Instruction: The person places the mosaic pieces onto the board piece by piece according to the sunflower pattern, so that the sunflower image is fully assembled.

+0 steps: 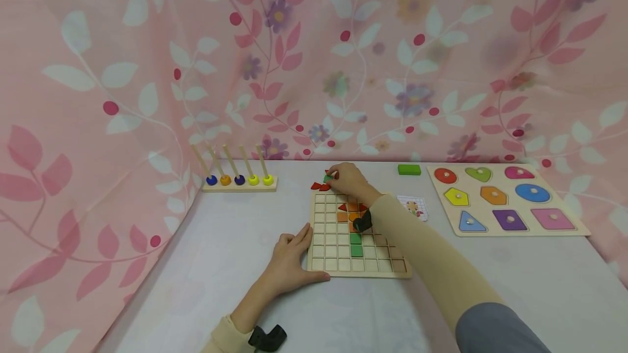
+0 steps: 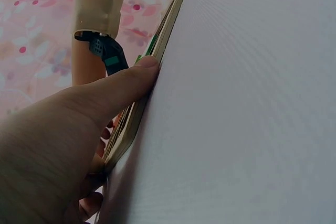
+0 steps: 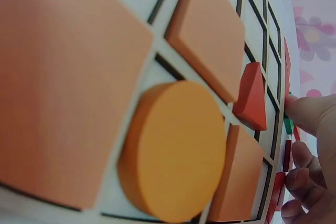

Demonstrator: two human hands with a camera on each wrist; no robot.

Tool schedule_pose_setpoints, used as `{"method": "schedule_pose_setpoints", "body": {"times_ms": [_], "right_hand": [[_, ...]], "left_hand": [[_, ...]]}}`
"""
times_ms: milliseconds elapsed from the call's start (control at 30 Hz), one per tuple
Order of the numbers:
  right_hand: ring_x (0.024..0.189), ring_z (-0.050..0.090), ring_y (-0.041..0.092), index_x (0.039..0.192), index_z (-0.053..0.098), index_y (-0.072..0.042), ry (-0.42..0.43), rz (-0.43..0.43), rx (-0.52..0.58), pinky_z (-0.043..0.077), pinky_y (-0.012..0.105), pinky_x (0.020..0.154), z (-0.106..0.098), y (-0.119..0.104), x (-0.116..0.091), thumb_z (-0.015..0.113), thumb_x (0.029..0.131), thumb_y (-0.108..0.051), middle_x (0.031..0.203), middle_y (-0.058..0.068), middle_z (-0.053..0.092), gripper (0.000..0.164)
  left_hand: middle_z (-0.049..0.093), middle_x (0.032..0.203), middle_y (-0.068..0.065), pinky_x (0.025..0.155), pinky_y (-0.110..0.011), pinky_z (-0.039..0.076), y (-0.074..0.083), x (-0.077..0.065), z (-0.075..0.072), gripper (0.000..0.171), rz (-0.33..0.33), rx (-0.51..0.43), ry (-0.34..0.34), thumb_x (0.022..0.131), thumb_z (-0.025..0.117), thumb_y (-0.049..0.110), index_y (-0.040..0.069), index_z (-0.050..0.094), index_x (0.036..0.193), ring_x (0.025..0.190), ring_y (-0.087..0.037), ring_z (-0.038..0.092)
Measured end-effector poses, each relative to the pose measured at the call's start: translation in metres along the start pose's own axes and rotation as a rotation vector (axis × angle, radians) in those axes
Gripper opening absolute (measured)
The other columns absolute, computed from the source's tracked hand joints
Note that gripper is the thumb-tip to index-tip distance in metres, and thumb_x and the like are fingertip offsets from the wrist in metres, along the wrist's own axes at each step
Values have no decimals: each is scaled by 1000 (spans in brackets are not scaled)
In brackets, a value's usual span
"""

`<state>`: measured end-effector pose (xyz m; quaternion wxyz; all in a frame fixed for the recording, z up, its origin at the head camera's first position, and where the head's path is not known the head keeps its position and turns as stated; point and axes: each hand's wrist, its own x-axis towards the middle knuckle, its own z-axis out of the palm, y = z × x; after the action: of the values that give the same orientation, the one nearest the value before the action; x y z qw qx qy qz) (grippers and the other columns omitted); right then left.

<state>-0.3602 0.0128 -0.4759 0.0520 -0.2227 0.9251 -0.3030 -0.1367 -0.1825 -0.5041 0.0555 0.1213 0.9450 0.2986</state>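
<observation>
A wooden grid board (image 1: 331, 252) lies in front of me with small shaped blocks in its cells. Among them are green squares (image 1: 356, 244), an orange disc (image 3: 178, 150), orange squares (image 3: 207, 35) and a red triangular block (image 3: 252, 98). My left hand (image 1: 289, 263) rests at the near left corner of the board, thumb along the front edge and fingers along the left side. Past the far edge, my right hand (image 1: 349, 178) pinches a small green block (image 1: 327, 178), partly hidden by the fingers. Red blocks (image 1: 320, 186) lie beside those fingertips.
Back left stands a peg stand (image 1: 240, 188) with coloured beads. A picture card (image 1: 413, 208) lies right of the board, partly behind my right sleeve. Farther right are a green block (image 1: 409, 169) and a shape puzzle board (image 1: 495, 227). A flowered curtain (image 1: 314, 70) hangs behind the table.
</observation>
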Motion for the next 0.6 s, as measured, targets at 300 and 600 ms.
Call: {"method": "schedule_pose_setpoints", "body": {"times_ms": [300,600], "right_hand": [[89,63,23,127,76,-4,-24,5,-12,54,40,87,1,1,4,72,101,-22,104,12,74,32],[93,70,27,124,74,6,-16,-108,-22,58,42,92,1,1,2,70,103,-14,112,20,76,30]], "left_hand": [[26,176,-5,95,-41,37,-1,1,0,121,-6,2,3,74,88,67,8,35,165,120,-24,37],[26,176,-5,94,-40,37,-4,1,2,122,2,3,9,74,87,70,8,36,165,118,-23,36]]}}
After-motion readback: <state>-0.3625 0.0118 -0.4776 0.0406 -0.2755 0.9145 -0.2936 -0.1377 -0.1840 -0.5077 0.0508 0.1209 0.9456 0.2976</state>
